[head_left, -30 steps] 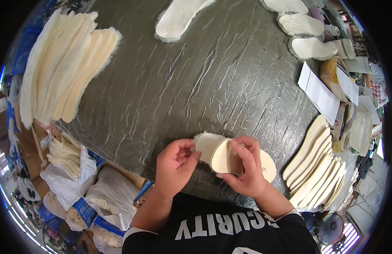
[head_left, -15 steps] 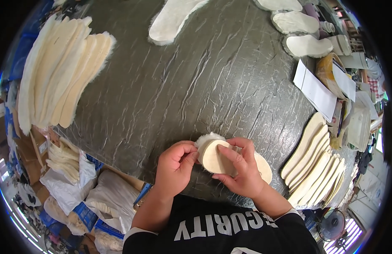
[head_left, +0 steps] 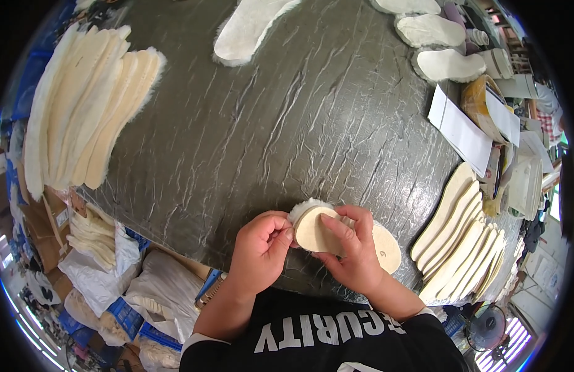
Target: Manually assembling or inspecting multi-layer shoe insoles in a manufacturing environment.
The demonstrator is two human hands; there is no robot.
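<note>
Close to the table's near edge, a cream insole [head_left: 386,248] with a fluffy white fleece piece [head_left: 310,206] behind its left end is between my hands. My right hand [head_left: 355,245] grips it across the middle, fingers on top and thumb beneath. At its left end my left hand [head_left: 262,245] pinches the edge, thumb against curled fingers. To the right of my hands lies a fanned row of cream insoles [head_left: 463,239]. A single white fleece insole [head_left: 246,34] lies at the far side of the table.
The dark, wrinkled table cover [head_left: 237,142] spreads ahead. A stack of fleece-edged insoles [head_left: 88,105] lies at left. At right are white paper [head_left: 460,133], a yellowish box [head_left: 482,105] and several fleece insoles [head_left: 451,65]. Bags [head_left: 163,288] stand below the left edge; a fan [head_left: 487,325] stands lower right.
The insole has shifted slightly to the right and tilted, showing more of its right end. My left hand has moved slightly right with it. Both hands keep their hold.
</note>
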